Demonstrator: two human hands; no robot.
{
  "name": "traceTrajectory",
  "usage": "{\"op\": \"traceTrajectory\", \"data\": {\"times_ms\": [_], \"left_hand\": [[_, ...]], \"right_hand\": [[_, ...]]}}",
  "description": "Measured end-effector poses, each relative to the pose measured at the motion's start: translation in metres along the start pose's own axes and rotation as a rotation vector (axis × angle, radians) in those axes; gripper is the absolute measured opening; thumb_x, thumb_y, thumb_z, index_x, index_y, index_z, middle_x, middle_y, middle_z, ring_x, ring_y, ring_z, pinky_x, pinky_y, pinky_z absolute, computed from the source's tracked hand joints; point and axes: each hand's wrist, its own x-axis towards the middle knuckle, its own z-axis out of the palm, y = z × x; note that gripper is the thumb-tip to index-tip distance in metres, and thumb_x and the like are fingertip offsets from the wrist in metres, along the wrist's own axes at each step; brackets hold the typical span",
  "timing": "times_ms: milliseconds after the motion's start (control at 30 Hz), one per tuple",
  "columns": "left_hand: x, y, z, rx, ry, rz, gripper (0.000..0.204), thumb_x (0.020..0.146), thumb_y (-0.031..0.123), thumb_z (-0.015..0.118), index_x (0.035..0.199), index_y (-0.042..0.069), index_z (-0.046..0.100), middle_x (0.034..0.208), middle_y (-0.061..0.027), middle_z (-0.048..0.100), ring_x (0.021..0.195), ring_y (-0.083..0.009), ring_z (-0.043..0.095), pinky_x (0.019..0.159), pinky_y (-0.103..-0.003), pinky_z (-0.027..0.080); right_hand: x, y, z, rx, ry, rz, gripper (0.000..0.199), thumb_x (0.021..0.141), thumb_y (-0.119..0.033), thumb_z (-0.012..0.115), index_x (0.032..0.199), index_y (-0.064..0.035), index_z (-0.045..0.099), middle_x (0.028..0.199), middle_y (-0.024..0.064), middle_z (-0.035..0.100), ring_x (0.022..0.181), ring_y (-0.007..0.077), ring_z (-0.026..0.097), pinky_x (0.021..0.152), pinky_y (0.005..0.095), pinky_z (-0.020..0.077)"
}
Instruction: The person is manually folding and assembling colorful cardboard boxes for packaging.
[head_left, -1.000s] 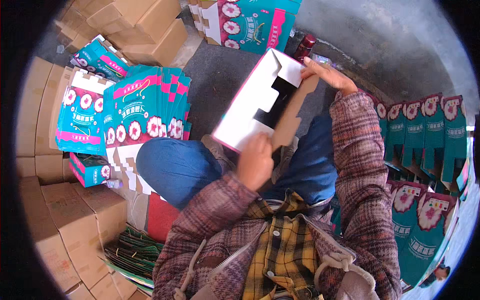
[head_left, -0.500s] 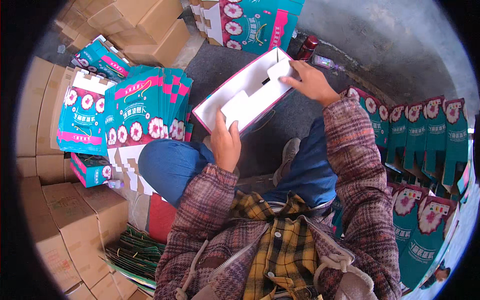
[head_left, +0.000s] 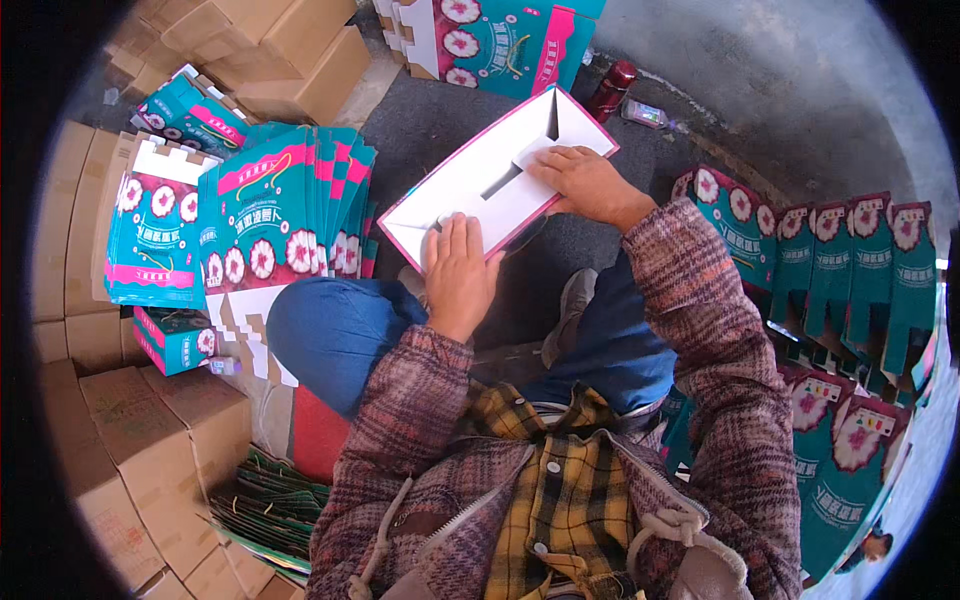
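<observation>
Both hands, the left hand (head_left: 458, 272) and right hand (head_left: 585, 182), press flat with spread fingers on the white box (head_left: 490, 180), folding it; next, I think, tuck the flaps in.

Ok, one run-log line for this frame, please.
left hand: flat on white box near end | right hand: pressing far flap | box: over lap | teal cartons: stacked on the left
</observation>
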Motion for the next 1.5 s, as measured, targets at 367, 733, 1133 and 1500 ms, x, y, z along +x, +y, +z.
{"op": "traceTrajectory", "data": {"times_ms": [367, 733, 1133, 1500], "left_hand": [[-0.001, -0.003, -0.015, -0.147, 0.121, -0.019, 0.054, 0.083, 0.025, 0.064, 0.125, -0.003, 0.047, 0.132, -0.0218, 0.045, 0.126, -0.0351, 0.04, 0.105, -0.046, 0.03], [0.006, -0.077, 0.003, -1.529, 0.144, -1.081, 0.064, 0.095, 0.056, 0.037, 0.127, 0.002, 0.051, 0.121, -0.0108, 0.058, 0.109, -0.0222, 0.056, 0.092, -0.037, 0.043], [0.007, -0.09, 0.024, -1.794, 0.141, -1.217, 0.071, 0.09, 0.066, 0.037, 0.129, 0.008, 0.051, 0.127, -0.0119, 0.056, 0.115, -0.0299, 0.054, 0.095, -0.044, 0.044], [-0.008, -0.094, 0.057, -2.157, -0.223, -1.148, 0.049, 0.091, 0.044, 0.047, 0.123, 0.007, 0.056, 0.122, -0.0123, 0.06, 0.109, -0.0283, 0.059, 0.096, -0.042, 0.046]], "right_hand": [[-0.007, 0.006, -0.011, 0.174, 0.182, -0.062, 0.049, 0.079, -0.036, 0.069, 0.116, -0.0068, 0.058, 0.116, 0.0138, 0.059, 0.11, 0.0319, 0.055, 0.093, 0.041, 0.0439], [-0.002, 0.109, -0.025, 0.918, -0.056, 0.622, 0.072, 0.088, -0.065, 0.045, 0.123, -0.0029, 0.057, 0.102, 0.0137, 0.063, 0.102, 0.0234, 0.057, 0.086, 0.0361, 0.0452], [-0.007, 0.132, 0.004, 1.184, -0.179, 0.771, 0.085, 0.08, -0.081, 0.033, 0.113, -0.0089, 0.063, 0.09, 0.0066, 0.064, 0.078, 0.0172, 0.06, 0.065, 0.0311, 0.0479], [-0.045, 0.11, -0.007, 1.312, -0.04, 1.011, 0.083, 0.083, -0.075, 0.041, 0.115, -0.0006, 0.059, 0.108, 0.0139, 0.063, 0.099, 0.0261, 0.059, 0.091, 0.041, 0.0427]]}}
